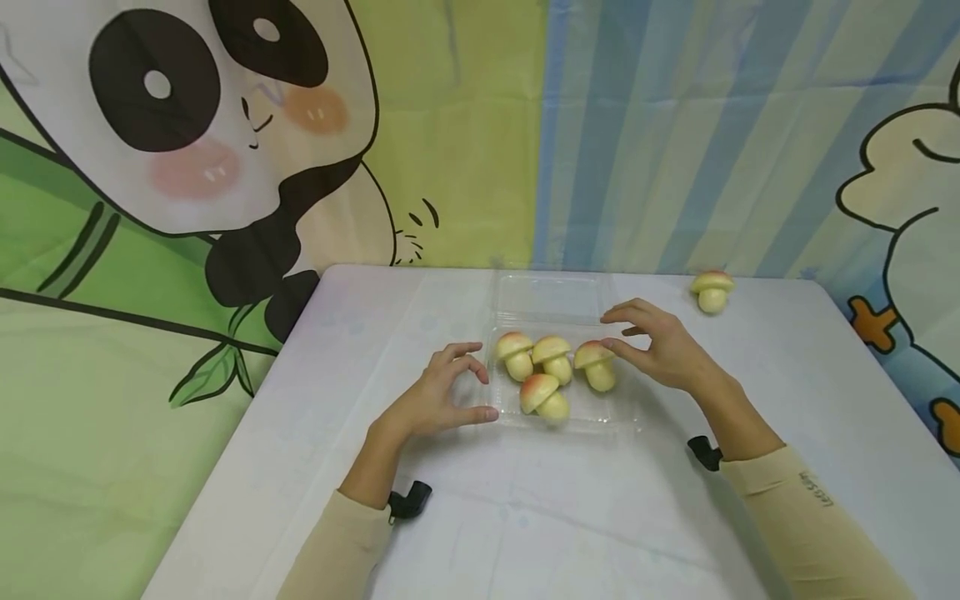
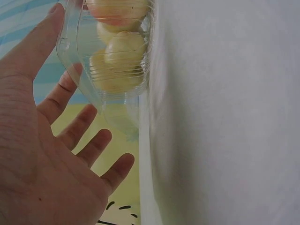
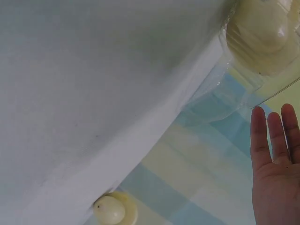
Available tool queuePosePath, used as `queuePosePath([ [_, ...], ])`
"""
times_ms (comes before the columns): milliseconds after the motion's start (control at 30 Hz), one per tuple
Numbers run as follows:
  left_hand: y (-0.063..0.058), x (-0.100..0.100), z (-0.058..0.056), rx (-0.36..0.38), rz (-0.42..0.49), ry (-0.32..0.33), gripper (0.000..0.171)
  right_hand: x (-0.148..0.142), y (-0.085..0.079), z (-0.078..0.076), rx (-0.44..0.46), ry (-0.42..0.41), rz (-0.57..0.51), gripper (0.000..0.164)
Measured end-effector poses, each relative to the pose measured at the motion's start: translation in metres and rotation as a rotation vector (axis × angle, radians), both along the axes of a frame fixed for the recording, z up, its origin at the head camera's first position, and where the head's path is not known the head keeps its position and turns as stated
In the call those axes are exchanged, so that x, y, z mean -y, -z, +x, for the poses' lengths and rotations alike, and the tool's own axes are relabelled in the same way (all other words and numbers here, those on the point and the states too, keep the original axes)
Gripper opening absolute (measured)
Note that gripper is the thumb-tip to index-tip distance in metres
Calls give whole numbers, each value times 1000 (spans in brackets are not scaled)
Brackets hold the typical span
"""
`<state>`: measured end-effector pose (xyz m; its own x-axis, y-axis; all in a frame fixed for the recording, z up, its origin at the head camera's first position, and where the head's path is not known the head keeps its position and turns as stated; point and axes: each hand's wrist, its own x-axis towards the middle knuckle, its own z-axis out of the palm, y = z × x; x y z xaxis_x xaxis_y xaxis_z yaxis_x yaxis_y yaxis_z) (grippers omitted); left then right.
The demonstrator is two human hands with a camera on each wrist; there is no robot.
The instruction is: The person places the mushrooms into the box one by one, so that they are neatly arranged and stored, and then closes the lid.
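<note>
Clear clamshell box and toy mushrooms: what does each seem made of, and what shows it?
Clear clamshell box: probably thin, glossy plastic, being see-through with ribbed walls and bright glints.
Toy mushrooms: perhaps foam or plastic, satin-smooth, with blended red-to-yellow caps; which stays unclear.

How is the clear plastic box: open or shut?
The clear box is open: its lid extends from the far side, leaving the four mushrooms inside uncovered.

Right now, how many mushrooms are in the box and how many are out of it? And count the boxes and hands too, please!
Mushrooms in the clear box: 4
Lone mushroom outside: 1
Clear box: 1
Left hand and right hand: 2
Total: 8
</note>
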<state>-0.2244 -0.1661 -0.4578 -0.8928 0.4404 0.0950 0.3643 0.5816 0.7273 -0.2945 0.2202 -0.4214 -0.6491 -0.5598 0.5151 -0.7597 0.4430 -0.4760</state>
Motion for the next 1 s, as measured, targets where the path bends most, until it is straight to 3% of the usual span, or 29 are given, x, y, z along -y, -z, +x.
queuePosePath([
  [333, -2, 1, 0, -6, 0, 9, 50, -27, 9, -18, -56, 153, 73, 35],
  [500, -3, 2, -2, -16, -7, 9, 50, -42, 7, -27, -83, 181, 94, 37],
  [833, -1, 2, -1, 7, 14, 6, 52, -67, 10, -41, 65, 294, 133, 48],
  [1000, 0, 1, 1, 7, 18, 7, 52, -76, 17, -45, 47, 301, 143, 52],
])
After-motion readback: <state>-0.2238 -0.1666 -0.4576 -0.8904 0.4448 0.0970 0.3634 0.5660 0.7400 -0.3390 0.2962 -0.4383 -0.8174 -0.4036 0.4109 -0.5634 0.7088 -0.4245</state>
